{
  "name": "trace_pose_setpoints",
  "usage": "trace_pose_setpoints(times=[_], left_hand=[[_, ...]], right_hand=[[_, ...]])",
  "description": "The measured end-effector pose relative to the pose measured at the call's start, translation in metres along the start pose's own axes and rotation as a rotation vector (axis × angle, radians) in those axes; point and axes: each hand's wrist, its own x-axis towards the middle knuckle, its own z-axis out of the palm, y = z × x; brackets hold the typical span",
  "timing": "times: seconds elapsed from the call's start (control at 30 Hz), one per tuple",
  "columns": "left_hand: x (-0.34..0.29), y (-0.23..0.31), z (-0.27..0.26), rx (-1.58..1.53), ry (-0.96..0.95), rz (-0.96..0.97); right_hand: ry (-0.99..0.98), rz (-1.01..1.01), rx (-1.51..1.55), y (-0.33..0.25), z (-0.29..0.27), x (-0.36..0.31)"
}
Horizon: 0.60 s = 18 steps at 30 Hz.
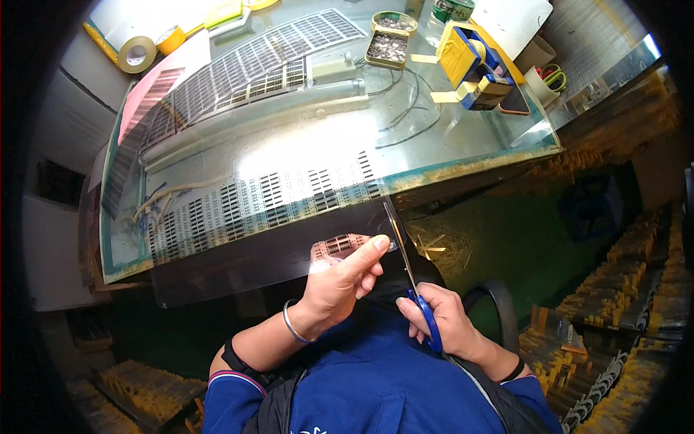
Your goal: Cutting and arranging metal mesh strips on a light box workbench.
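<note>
A clear film sheet (253, 271) with rows of black printed blocks lies partly on the glass tabletop and hangs over its front edge toward me. My left hand (336, 286) pinches its near right part between thumb and fingers; the fingers behind show through the film. My right hand (448, 318) grips a pair of scissors (429, 325) by the blue handles. The long metal blades point up and away, along the film's right edge, just right of my left thumb. Whether the blades touch the film I cannot tell.
A glass-topped light table (463, 155) bears more printed film (253, 65), a lamp tube (318, 94), an open tin (387, 50) and a blue and yellow tape dispenser (473, 69). Tape rolls (137, 54) sit at the far left. Yellowish scraps (434, 246) lie below the table's front edge.
</note>
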Motion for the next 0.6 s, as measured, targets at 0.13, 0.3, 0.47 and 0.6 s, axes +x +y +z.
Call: trace_pose_setpoints(times=[0.13, 0.3, 0.47, 0.6], left_hand=[[0.0003, -0.0019, -0.0002, -0.007, -0.021, -0.003], [-0.0018, -0.0021, 0.0019, -0.02, -0.007, -0.038], [-0.0033, -0.0046, -0.0001, -0.002, -0.064, -0.027], [-0.0062, -0.0093, -0.0006, -0.005, -0.101, -0.046]], right_hand=[[0.027, -0.028, -0.006, -0.001, 0.001, 0.001], [0.037, -0.032, -0.06, -0.004, 0.0003, -0.0006], [0.053, -0.047, -0.053, -0.0036, 0.0016, -0.0001], [0.061, -0.061, -0.044, -0.0039, 0.0014, 0.0034]])
